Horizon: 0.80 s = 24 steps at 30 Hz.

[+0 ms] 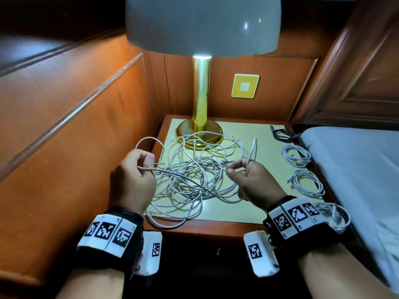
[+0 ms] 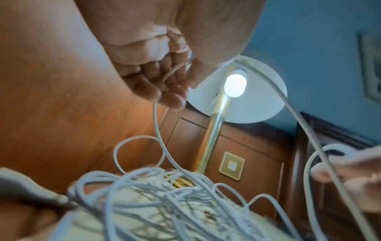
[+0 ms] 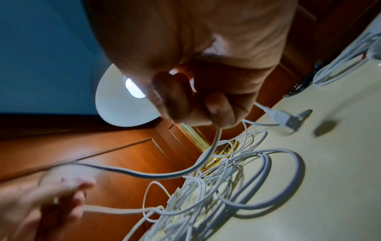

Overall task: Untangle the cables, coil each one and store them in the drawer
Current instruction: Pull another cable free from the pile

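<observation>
A loose tangle of white cables [image 1: 194,175] sprawls over the middle of the nightstand top [image 1: 233,212]. My left hand [image 1: 146,162] grips one white strand at the tangle's left edge; in the left wrist view the cable runs through its curled fingers [image 2: 164,88]. My right hand [image 1: 237,168] pinches a strand at the tangle's right side, with a short loop standing up above it. In the right wrist view a USB plug [image 3: 284,119] sticks out beyond that hand [image 3: 195,106]. The drawer front [image 1: 218,251] below is dark and looks closed.
Three coiled white cables [image 1: 295,155] [image 1: 306,182] [image 1: 332,214] and a coiled black one [image 1: 282,133] lie along the right edge. A brass lamp base [image 1: 198,130] stands at the back. A bed [image 1: 356,169] borders the right, wood panelling [image 1: 75,126] the left.
</observation>
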Each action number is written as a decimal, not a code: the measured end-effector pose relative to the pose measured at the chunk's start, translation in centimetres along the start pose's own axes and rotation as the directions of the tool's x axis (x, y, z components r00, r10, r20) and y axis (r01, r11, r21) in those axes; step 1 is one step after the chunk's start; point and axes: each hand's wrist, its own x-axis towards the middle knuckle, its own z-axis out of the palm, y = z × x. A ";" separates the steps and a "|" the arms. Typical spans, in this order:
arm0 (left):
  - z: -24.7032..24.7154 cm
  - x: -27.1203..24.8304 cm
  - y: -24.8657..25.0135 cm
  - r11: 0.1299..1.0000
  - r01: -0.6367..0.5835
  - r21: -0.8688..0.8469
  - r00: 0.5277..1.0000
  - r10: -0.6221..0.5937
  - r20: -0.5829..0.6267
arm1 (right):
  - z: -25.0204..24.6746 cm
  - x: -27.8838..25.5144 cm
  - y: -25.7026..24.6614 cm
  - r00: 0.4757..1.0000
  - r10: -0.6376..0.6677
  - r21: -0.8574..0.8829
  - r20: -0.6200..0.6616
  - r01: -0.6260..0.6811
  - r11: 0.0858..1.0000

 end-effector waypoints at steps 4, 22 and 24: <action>1.3 -1.0 2.7 0.863 0.003 -0.506 0.985 0.084 0.149 | 1.8 -0.7 -0.1 0.991 -0.061 -0.222 0.123 0.087 0.971; 2.0 -1.8 2.7 0.829 0.100 -0.551 0.956 0.072 0.283 | 1.8 -0.3 -1.1 0.881 -0.392 -0.216 -0.266 0.342 0.915; 2.0 -1.8 2.6 0.850 0.115 -0.513 0.952 0.054 0.301 | 1.4 -0.5 -1.3 0.863 -0.408 -0.160 -0.298 0.376 0.913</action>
